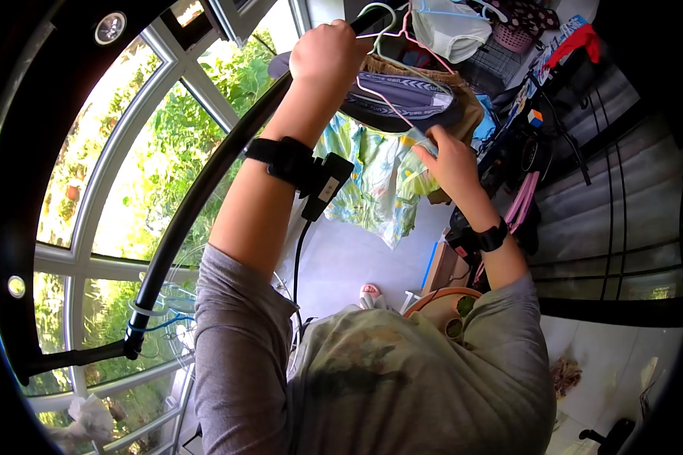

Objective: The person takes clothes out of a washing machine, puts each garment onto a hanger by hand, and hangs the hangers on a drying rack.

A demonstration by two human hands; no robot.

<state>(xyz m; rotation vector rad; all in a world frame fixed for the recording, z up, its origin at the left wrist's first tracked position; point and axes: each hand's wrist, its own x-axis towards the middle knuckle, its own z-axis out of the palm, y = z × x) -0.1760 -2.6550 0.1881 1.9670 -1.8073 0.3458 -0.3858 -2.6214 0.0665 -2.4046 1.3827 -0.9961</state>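
Observation:
My left hand (325, 54) is raised in a fist at the black rod (228, 148). Its fingertips are hidden, so whether it grips the rod or a hanger's hook does not show. My right hand (455, 163) is lower and to the right, its fingers closed at the lower end of a thin pale pink hanger (384, 98). Beside that hanger hang dark grey underwear (402, 89) with a lettered waistband and a brown garment (467, 114). Below them is a green and white patterned garment (376, 171). A pale green hanger (378, 38) hooks over the rod.
White underwear (451, 30) hangs farther back, near a pink basket (513, 38) and a red cloth (577, 45). Framed windows (159, 152) line the left. A round brown pot (440, 303) stands low near my body. A black cable (300, 265) hangs from my left wrist device.

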